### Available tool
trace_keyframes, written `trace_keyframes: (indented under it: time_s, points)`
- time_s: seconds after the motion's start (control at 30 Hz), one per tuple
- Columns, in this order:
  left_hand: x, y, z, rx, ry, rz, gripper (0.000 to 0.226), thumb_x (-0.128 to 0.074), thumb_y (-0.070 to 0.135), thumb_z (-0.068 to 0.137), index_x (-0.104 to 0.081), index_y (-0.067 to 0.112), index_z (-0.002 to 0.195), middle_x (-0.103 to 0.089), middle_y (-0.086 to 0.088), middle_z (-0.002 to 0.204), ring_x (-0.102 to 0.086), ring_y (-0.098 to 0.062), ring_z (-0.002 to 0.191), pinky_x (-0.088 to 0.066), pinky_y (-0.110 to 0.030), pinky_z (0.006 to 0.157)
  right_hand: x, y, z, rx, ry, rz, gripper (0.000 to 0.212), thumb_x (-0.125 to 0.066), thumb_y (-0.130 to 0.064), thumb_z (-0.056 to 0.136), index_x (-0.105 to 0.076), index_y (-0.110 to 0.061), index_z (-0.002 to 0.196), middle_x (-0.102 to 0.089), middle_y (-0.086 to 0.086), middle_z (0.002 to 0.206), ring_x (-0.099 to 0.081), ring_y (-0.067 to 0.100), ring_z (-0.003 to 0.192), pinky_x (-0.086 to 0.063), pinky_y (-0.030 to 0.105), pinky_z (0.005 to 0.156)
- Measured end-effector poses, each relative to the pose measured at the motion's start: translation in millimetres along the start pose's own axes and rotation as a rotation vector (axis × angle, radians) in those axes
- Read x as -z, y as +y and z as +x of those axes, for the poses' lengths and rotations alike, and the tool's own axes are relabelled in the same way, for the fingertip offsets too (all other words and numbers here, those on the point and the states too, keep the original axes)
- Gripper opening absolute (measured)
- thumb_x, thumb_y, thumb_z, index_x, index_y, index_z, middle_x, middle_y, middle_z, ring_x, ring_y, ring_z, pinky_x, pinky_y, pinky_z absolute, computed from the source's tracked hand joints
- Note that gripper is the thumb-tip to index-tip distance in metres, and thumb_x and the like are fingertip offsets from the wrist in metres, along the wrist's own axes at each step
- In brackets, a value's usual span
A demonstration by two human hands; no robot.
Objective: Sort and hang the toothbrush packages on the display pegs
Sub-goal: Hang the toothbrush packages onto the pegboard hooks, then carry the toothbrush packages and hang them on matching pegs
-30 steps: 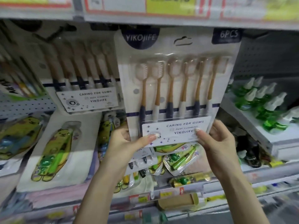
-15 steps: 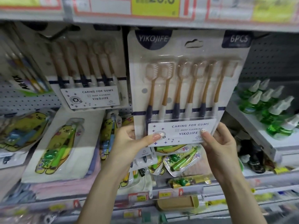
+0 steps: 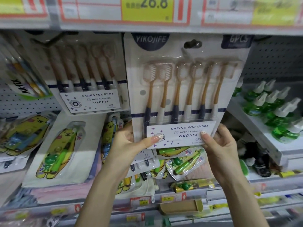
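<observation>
The toothbrush package (image 3: 185,89) is held upright before the pegboard (image 3: 277,63), its top edge just under the shelf rail (image 3: 147,29). The left hand (image 3: 126,141) and right hand (image 3: 219,145) each keep a pinching grip on a lower corner, thumb in front. A hanging package (image 3: 86,76) is just beside its left edge, green bottles (image 3: 270,108) near its right, and yellow packs (image 3: 183,163) lie below.

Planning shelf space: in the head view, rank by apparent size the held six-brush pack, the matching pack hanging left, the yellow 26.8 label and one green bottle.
1. Held pack; nearer the camera, so its lead is unsure.
2. Hanging pack.
3. Yellow label, cropped at top.
4. Green bottle.
</observation>
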State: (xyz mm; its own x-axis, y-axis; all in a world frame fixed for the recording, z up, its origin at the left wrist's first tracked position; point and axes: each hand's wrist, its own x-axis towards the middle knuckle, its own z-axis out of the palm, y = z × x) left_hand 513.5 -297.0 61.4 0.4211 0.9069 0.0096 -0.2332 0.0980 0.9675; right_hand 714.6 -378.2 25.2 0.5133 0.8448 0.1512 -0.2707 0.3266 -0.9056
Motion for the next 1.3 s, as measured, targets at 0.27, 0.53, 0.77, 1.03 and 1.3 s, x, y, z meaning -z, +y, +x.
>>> trace_keyframes:
  time_s: [0.27,0.53,0.77,1.03,1.3]
  points:
    - [-5,-6,5,-0.019,-0.034,0.104,0.026,-0.075,0.017,0.063,-0.071,0.014,0.088,-0.076,0.000,0.090,-0.072,-0.011,0.089,-0.055,-0.019,0.075,7,1,12,-0.029,0.011,-0.041,0.068,-0.091,-0.044,0.049,-0.067,-0.019,0.107,-0.075,0.009,0.102,-0.071,0.021,0.095,-0.057,0.032,0.085]
    - [-11,-11,27,-0.018,0.032,0.189,0.028,-0.075,0.028,0.068,-0.066,0.026,0.094,-0.075,0.014,0.090,-0.069,-0.002,0.090,-0.052,-0.022,0.083,4,-5,34,-0.093,0.057,-0.120,0.038,-0.074,-0.024,0.066,-0.066,-0.012,0.102,-0.076,0.002,0.096,-0.071,0.017,0.092,-0.058,0.026,0.079]
    - [5,-1,81,-0.028,0.036,0.307,0.014,-0.071,0.028,0.082,-0.065,0.022,0.094,-0.073,0.007,0.093,-0.069,-0.005,0.087,-0.052,-0.019,0.075,-14,-2,77,-0.197,0.074,-0.070,0.029,-0.075,-0.014,0.076,-0.066,-0.005,0.102,-0.071,0.015,0.111,-0.069,0.027,0.102,-0.060,0.035,0.082]
    - [21,-16,89,0.057,0.058,0.317,0.049,-0.069,0.046,0.078,-0.065,0.006,0.105,-0.073,-0.006,0.099,-0.071,-0.015,0.082,-0.058,-0.026,0.073,-16,15,84,-0.193,0.054,-0.102,0.044,-0.080,-0.031,0.068,-0.065,-0.011,0.105,-0.071,0.009,0.110,-0.068,0.022,0.105,-0.053,0.034,0.092]
    - [58,-68,41,0.224,0.348,-0.028,0.015,-0.059,0.032,0.091,-0.059,0.018,0.098,-0.073,-0.004,0.091,-0.072,-0.016,0.076,-0.060,-0.029,0.068,10,76,53,-0.510,0.043,-0.250,0.045,-0.068,-0.027,0.087,-0.054,-0.010,0.126,-0.065,0.015,0.117,-0.068,0.024,0.096,-0.056,0.031,0.077]
